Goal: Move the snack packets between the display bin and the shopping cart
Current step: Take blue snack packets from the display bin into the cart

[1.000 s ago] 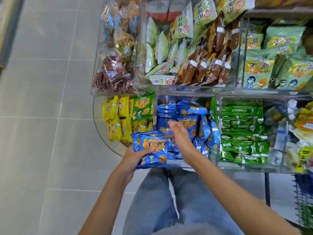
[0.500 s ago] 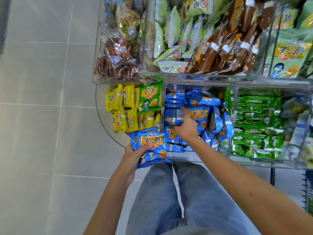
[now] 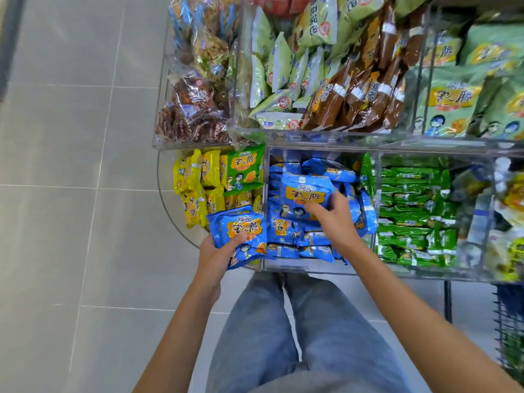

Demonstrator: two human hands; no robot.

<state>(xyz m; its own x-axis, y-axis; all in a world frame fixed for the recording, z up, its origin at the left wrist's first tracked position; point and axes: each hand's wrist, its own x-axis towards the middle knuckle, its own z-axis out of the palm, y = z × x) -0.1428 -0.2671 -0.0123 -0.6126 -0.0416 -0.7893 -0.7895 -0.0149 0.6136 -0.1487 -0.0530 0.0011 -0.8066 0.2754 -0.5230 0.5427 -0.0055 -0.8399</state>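
Centre frame, fingers of my right hand point(image 3: 331, 219) grasp a blue packet point(image 3: 306, 191) above the display bin point(image 3: 312, 269); my left hand point(image 3: 218, 253) clutches a packet stack point(image 3: 243, 231). The shopping cart point(image 3: 509, 330), lower right, is nearer the right.

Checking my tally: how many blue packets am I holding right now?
3: a stack of two in the left hand, one packet in the right hand over the display bin. The stack may hide more.

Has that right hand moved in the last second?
Yes. The right hand shifted slightly right, toward the clear divider beside the green packets, and now grips a blue packet.
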